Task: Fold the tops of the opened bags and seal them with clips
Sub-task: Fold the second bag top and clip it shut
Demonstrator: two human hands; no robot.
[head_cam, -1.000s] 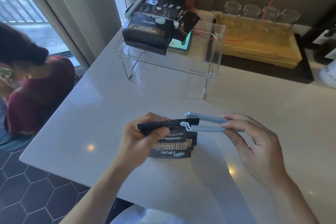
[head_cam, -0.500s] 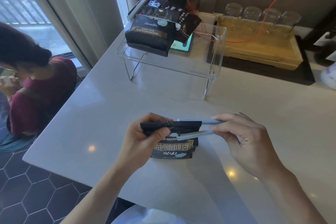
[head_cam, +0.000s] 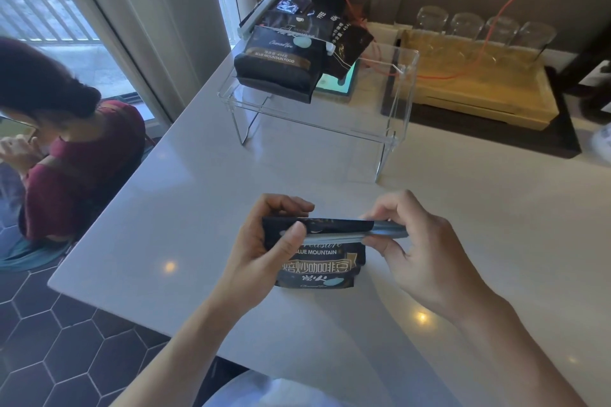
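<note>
A small black coffee bag stands on the white counter with its top folded over. My left hand pinches the left end of the fold between thumb and fingers. A long pale-blue clip straddles the fold along most of its width. My right hand holds the clip's right end between thumb and fingers. Two more black bags with clips lie on a clear acrylic shelf at the back.
A wooden tray with several upturned glasses stands at the back right on a dark mat. An orange cable runs over it. A seated person is beside the counter's left edge. A window is at the far left.
My right hand has slid the clip leftward along the folded top, from just touching its right end to covering most of the fold. My left hand kept its pinch.
</note>
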